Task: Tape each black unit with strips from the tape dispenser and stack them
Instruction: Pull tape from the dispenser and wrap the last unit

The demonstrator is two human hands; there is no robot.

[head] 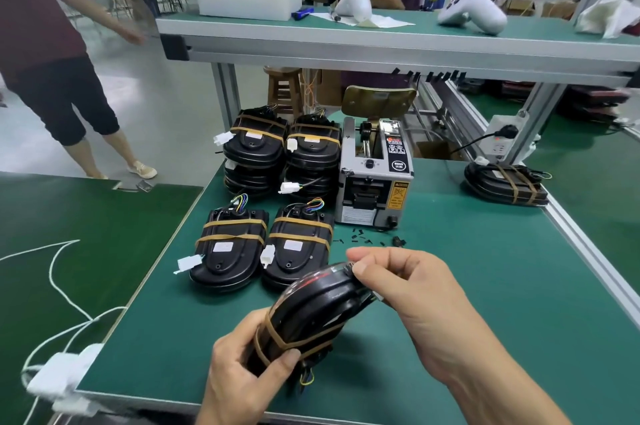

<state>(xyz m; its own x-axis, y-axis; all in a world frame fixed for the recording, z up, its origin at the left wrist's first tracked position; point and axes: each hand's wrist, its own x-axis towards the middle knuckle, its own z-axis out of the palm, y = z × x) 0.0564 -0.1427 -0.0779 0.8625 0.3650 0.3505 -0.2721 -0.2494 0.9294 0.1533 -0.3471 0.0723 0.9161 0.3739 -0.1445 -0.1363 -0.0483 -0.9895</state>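
Now black unit (pixel 311 306) between both hands' fingers (pixel 360 267)

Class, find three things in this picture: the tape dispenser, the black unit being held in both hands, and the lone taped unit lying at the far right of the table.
Tape dispenser (pixel 375 178): head view, on its grey front casing.
Held black unit (pixel 313 306): head view, on its glossy black side.
Lone taped unit (pixel 502 183): head view, on its black top between the tape bands.

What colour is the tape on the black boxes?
Brownish yellow tape, seen in the head view.
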